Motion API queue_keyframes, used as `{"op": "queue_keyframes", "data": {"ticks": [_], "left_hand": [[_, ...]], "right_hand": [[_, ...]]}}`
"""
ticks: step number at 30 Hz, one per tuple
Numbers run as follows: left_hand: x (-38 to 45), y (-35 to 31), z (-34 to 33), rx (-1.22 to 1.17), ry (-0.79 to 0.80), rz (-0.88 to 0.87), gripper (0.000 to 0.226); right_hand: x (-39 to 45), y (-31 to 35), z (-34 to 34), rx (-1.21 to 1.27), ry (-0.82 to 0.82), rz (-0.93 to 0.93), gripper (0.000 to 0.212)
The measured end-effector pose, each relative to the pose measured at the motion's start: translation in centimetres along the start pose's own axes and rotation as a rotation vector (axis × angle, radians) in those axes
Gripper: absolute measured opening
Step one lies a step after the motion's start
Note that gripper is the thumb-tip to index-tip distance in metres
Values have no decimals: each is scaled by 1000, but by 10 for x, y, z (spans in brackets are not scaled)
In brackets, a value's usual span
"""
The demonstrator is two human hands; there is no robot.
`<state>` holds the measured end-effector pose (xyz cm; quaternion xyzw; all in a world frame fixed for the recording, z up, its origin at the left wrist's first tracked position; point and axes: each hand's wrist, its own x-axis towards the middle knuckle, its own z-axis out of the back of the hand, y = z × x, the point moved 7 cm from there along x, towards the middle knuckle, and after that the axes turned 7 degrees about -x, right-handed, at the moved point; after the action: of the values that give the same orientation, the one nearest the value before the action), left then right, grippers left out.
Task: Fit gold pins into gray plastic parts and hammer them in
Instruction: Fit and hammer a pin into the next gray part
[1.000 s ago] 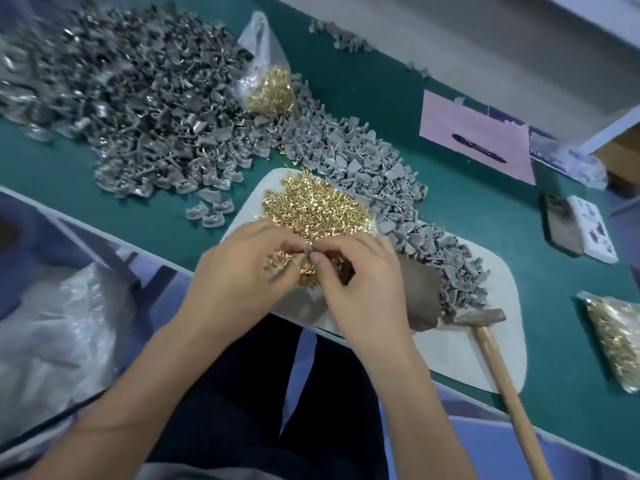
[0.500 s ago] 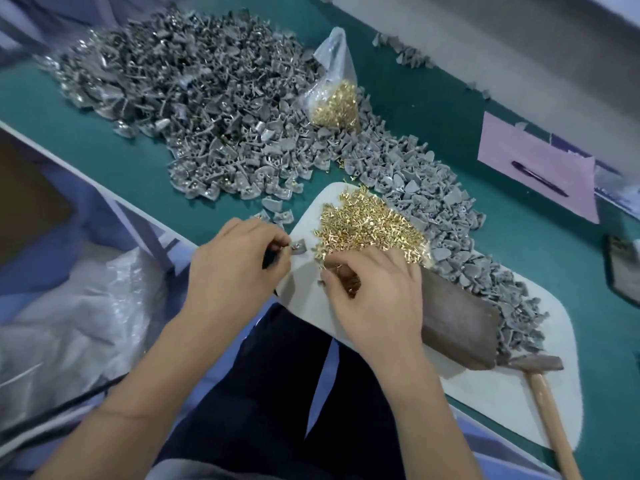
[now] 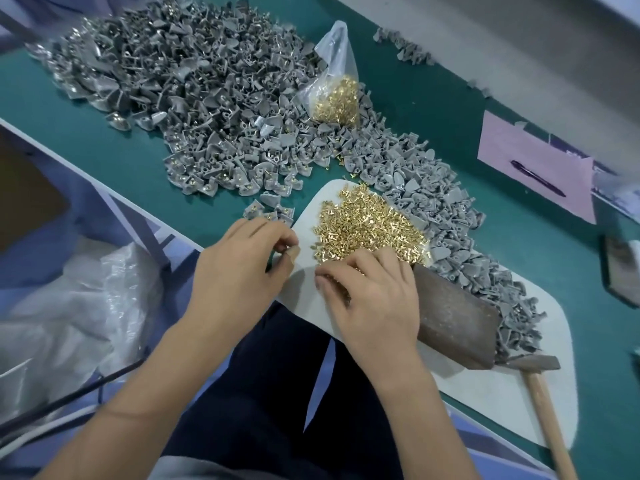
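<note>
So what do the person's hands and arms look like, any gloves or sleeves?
No gloves: the left hand and the right hand are bare, with short fingernails. Both forearms are bare up to the frame's edge, with no sleeve showing. No rings, watch or wristband are visible.

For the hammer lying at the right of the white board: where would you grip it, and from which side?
Grip the hammer on its wooden handle, coming from above with the right hand. The handle lies flat and bare, running toward the near table edge, with nothing on it. The head sits against the brown block and gray parts, so there is less room there.
</note>
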<state>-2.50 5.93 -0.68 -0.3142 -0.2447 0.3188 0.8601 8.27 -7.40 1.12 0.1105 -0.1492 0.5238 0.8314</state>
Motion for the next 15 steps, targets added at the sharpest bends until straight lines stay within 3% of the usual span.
{"op": "queue_keyframes", "data": {"ticks": [3,6,11,15], "left_hand": [[-5,-10,-5,-38,27,-52,13],[-8,-22,-11,-71,37,-82,9],[-12,-49,-20,-157,84,-161,9],[-15,-77,-39,-195,220,-215,12]], "right_hand": [[0,3,0,-42,-7,-2,16],[1,-4,8,147,-57,-96,6],[-14,-36,25,648,-156,-408,7],[-67,-85,53,764,-370,-637,16]]}}
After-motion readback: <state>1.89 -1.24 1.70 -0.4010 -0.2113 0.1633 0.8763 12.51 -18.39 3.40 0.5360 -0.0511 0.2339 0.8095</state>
